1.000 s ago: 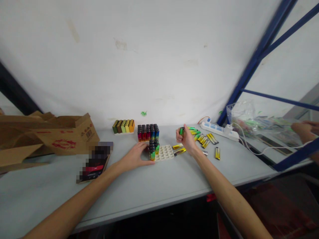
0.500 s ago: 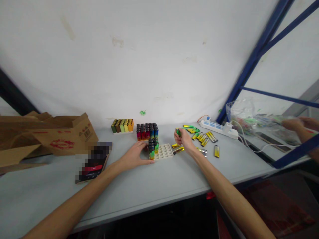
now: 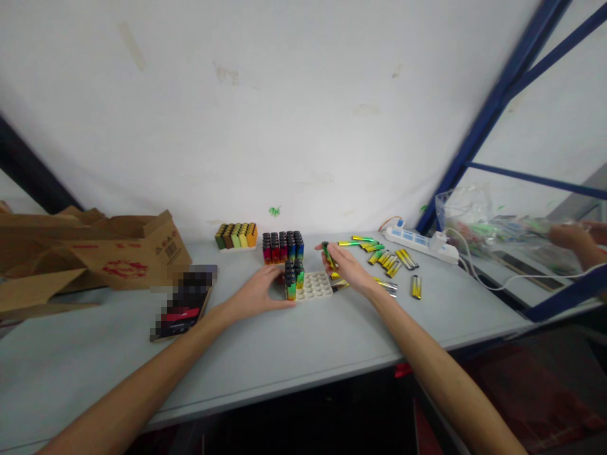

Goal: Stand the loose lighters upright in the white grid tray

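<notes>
My left hand (image 3: 256,294) grips the left end of a white tray (image 3: 317,285) with rows of round holes, thumb at the front and fingers behind. Several green-and-yellow lighters (image 3: 291,284) with black tops stand upright in the tray at that end. My right hand (image 3: 349,265) pinches a single green-and-yellow lighter (image 3: 326,250), held tilted above the tray's right end. Loose lighters (image 3: 389,262) of the same colours lie scattered to the right of that hand. Part of the tray's left end is hidden by my left hand.
Behind the tray stand full blocks of red and blue lighters (image 3: 283,248) and green-to-orange lighters (image 3: 236,236). An open cardboard box (image 3: 142,259) and a dark, partly blurred box (image 3: 183,309) are left. A power strip (image 3: 422,244) and blue frame (image 3: 474,139) are right, with another person's hands (image 3: 569,239) beyond.
My right hand has moved left towards the tray, and the lighter in it now shows more fully. My left hand stays at the tray's left end. The view has shifted slightly.
</notes>
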